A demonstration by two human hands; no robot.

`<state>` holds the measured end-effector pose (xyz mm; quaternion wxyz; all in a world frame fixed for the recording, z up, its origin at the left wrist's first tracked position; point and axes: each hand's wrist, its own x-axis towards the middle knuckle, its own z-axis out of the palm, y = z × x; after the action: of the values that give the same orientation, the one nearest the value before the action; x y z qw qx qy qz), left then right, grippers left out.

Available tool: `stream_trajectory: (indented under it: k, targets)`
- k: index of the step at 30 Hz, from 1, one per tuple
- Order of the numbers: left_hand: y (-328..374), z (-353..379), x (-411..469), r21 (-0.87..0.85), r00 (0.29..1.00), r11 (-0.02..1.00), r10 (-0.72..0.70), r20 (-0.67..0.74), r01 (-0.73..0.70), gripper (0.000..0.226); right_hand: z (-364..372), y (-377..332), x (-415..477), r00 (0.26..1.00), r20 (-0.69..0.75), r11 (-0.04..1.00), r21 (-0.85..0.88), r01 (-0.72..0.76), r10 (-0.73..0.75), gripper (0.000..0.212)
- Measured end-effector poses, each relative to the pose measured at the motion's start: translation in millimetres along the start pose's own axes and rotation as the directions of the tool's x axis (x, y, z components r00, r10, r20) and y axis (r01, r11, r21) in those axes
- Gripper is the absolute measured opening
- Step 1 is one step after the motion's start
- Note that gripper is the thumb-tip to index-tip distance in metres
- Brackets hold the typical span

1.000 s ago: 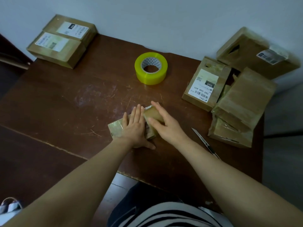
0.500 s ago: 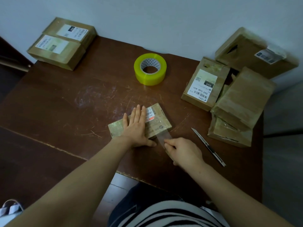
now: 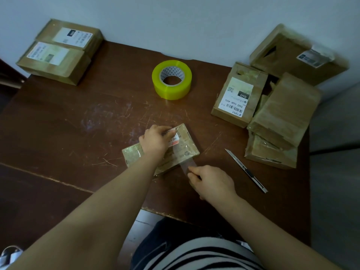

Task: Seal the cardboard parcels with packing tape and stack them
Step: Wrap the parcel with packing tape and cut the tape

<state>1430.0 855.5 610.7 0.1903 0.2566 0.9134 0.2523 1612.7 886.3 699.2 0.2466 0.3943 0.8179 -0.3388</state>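
Brown table (image 3: 78, 123), parcel label (image 3: 235, 98) "060-06B-A05"

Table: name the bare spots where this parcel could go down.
Widest bare patch: the table's left half, between the left parcels, the tape roll and the held parcel. A narrower gap runs between tape roll and right pile. The right is crowded: right pile and knife.

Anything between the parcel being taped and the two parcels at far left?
Nothing visible. No object lies on the table between the parcel and the far-left parcels. The tape roll sits off that line and the knife lies to the right. The right hand pinches a tape strip stuck to the parcel.
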Motion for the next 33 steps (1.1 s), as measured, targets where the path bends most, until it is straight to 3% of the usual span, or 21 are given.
stream_trajectory:
  k: [5, 11, 14, 16, 19, 21, 23, 27, 31, 33]
  targets:
    - [0.9, 1.8, 1.0, -0.099, 0.999, 0.995, -0.019, -0.028, 0.016, 0.02, 0.7, -3.8, -3.4, 0.999, -0.031, 0.996, -0.084, 0.03, -0.032, 0.036]
    - [-3.7, 0.6, -2.6, 0.0, 0.996, 0.996, 0.089, -0.012, -0.089, 0.031, -3.7, -11.8, -1.2, 0.998, 0.062, 0.978, -0.207, -0.014, 0.028, 0.034]
    - [-2.7, 3.7, -13.6, 0.195, 0.979, 0.964, 0.195, -0.06, -0.18, 0.035, -2.5, -17.3, 2.1, 0.992, 0.111, 0.96, -0.28, -0.033, 0.067, 0.029]
    - [2.1, 3.9, -28.6, 0.275, 0.92, 0.898, 0.381, -0.091, -0.344, 0.035, -1.7, -19.2, 3.5, 0.99, 0.117, 0.952, -0.302, -0.041, 0.08, 0.027]
    - [0.9, 6.4, -50.5, 0.153, 0.722, 0.72, 0.69, -0.057, -0.676, 0.028, -1.9, -20.6, 3.4, 0.988, 0.115, 0.952, -0.299, -0.061, 0.099, 0.027]
    - [-4.3, 7.3, -61.8, 0.138, 0.72, 0.709, 0.664, 0.201, -0.692, 0.043, -3.1, -21.0, 4.1, 0.987, 0.12, 0.954, -0.291, -0.07, 0.109, 0.029]
    - [-16.5, 10.4, -65.9, 0.274, 0.72, 0.674, 0.575, 0.387, -0.686, 0.055, -5.6, -21.4, 5.0, 0.984, 0.134, 0.956, -0.284, -0.072, 0.114, 0.031]
    - [-21.0, 1.1, -64.3, 0.247, 0.677, 0.646, 0.588, 0.442, -0.722, 0.055, -8.4, -22.3, 2.5, 0.989, 0.098, 0.962, -0.259, -0.082, 0.111, 0.036]
    - [-34.1, -5.3, -67.4, 0.312, 0.7, 0.641, 0.539, 0.467, -0.702, 0.057, -7.5, -22.2, 0.0, 0.996, 0.049, 0.965, -0.256, -0.06, 0.075, 0.032]
    - [-27.0, -6.8, -64.3, 0.315, 0.715, 0.648, 0.565, 0.411, -0.693, 0.061, -6.7, -21.9, 0.8, 0.995, 0.057, 0.962, -0.264, -0.066, 0.084, 0.03]
